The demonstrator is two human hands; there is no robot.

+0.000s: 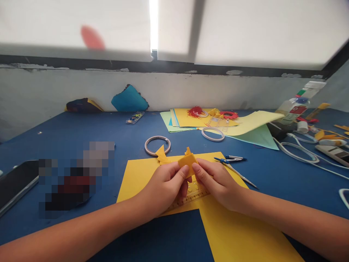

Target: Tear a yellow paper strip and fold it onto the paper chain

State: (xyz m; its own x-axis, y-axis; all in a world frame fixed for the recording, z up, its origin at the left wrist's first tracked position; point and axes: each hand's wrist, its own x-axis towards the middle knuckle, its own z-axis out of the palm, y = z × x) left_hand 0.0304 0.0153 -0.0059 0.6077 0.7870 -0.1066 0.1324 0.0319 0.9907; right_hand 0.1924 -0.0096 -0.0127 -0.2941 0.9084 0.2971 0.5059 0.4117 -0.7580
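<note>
Between both thumbs and fingers I hold a small folded piece of yellow paper, raised just above the table. My left hand pinches its left side, and my right hand grips its right edge. Under my hands lies a large yellow sheet with a corner cut away. A clear plastic ruler rests on that sheet, partly covered by my fingers. Just beyond my left hand sit folded yellow paper scraps. A blue compass lies to the right of my right hand.
Rolls of tape lie behind the sheet. Coloured papers with red thread are stacked at the back. On the right are a bottle and white cables. A phone and a blurred-out item lie left.
</note>
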